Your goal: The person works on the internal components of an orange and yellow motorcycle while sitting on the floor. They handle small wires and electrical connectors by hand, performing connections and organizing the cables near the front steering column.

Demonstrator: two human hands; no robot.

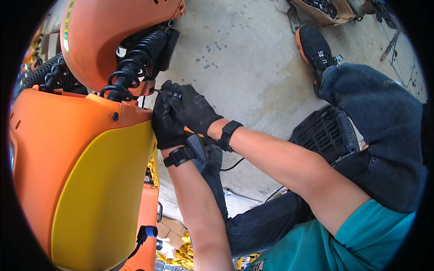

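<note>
My left hand (166,119), in a black glove, is closed beside the corner where the orange front panel (77,113) meets the yellow side panel (99,194). Against it, my right hand (196,107), also gloved in black, has its fingers bent and pressed together. A thin dark tip (157,91) pokes out by the fingers toward the lower edge of the orange fender (97,40); the rest of what is held is hidden. Just left of the hands, a black coil-spring shock absorber (131,67) runs between fender and panel.
A cable with a blue-ended plug (147,232) hangs by the yellow panel. Under my right leg is a black slatted plastic seat or crate (325,133). A cardboard box (332,11) of small dark parts stands at the far right. Cables (398,49) lie on the concrete floor (253,49).
</note>
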